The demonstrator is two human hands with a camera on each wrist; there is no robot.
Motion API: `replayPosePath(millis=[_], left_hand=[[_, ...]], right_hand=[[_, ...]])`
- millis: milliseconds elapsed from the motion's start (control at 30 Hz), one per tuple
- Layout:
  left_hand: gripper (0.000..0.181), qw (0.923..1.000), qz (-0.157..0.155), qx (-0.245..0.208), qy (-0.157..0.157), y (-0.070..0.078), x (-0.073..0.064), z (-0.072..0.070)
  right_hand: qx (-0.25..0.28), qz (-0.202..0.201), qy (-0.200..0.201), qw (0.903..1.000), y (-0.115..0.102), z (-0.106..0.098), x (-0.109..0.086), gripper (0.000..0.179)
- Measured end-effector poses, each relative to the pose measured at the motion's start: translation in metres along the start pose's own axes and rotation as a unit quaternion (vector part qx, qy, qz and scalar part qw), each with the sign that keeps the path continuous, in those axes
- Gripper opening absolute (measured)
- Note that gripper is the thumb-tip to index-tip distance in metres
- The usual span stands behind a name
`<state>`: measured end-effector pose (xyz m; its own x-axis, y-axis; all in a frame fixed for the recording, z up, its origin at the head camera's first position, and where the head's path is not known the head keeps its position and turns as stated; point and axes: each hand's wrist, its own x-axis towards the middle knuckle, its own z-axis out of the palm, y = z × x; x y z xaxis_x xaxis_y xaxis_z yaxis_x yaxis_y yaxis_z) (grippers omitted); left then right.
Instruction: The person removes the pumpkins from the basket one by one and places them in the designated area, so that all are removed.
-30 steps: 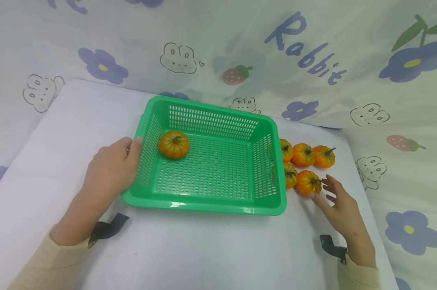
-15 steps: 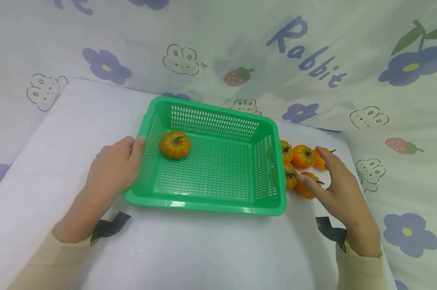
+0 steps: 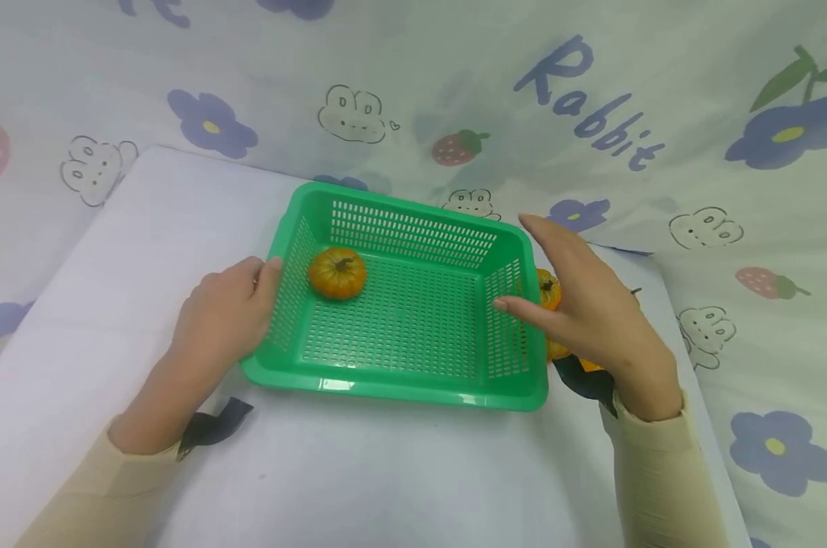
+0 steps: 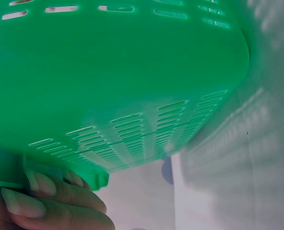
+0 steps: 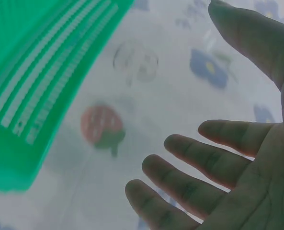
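Observation:
A green plastic basket (image 3: 393, 389) with slotted walls stands on the white table. My left hand (image 3: 225, 312) grips its left rim; in the left wrist view the curled fingers (image 4: 60, 201) show under the rim. Inside the basket, toward its left wall, lies one small orange pumpkin (image 3: 338, 274). Over the basket's right edge hovers my right hand (image 3: 585, 304), thumb and fingers spread apart. The right wrist view shows that palm (image 5: 256, 177) bare, with nothing between thumb and fingers. Small pumpkins (image 3: 549, 288) sit right of the basket, mostly hidden behind the right hand.
A cloth backdrop printed with rabbits, flowers and strawberries (image 3: 457, 148) rises behind the table and along its right side. The white tabletop (image 3: 386, 472) extends in front of the basket. Dark straps (image 3: 215, 426) are on both wrists.
My right hand has left the pumpkins on the right empty and moved up and left to the basket's right edge, its fingers spreading. The left hand keeps its hold on the rim.

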<state>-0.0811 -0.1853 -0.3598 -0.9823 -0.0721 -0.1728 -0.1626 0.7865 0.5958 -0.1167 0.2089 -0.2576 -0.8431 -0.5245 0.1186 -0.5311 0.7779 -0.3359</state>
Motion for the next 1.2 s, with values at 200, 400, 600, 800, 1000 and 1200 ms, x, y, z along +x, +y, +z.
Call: replayPosePath(millis=[200, 400, 600, 800, 1000, 1200], left_hand=[[0.061, 1.0, 0.001, 0.0, -0.002, -0.002, 0.002, 0.003], [0.06, 1.0, 0.003, -0.005, -0.002, 0.0, 0.002, 0.009], [0.06, 1.0, 0.002, -0.006, 0.002, 0.001, 0.0, 0.008], [0.06, 1.0, 0.0, -0.004, 0.008, 0.0, -0.001, 0.003], [0.059, 1.0, -0.002, -0.001, 0.004, 0.001, 0.0, 0.003], [0.058, 1.0, -0.007, -0.004, 0.002, 0.002, 0.003, 0.003]], right_hand=[[-0.02, -0.065, -0.06, 0.9958, -0.018, 0.022, 0.042, 0.099], [-0.025, -0.103, -0.11, 0.9883, -0.031, 0.048, 0.077, 0.097], [-0.04, -0.129, -0.168, 0.9766, -0.046, 0.078, 0.113, 0.093], [-0.055, -0.165, -0.194, 0.9655, -0.055, 0.111, 0.141, 0.089], [-0.035, -0.157, -0.213, 0.9638, -0.049, 0.137, 0.151, 0.094], [-0.015, -0.142, -0.233, 0.9619, -0.041, 0.15, 0.155, 0.093]])
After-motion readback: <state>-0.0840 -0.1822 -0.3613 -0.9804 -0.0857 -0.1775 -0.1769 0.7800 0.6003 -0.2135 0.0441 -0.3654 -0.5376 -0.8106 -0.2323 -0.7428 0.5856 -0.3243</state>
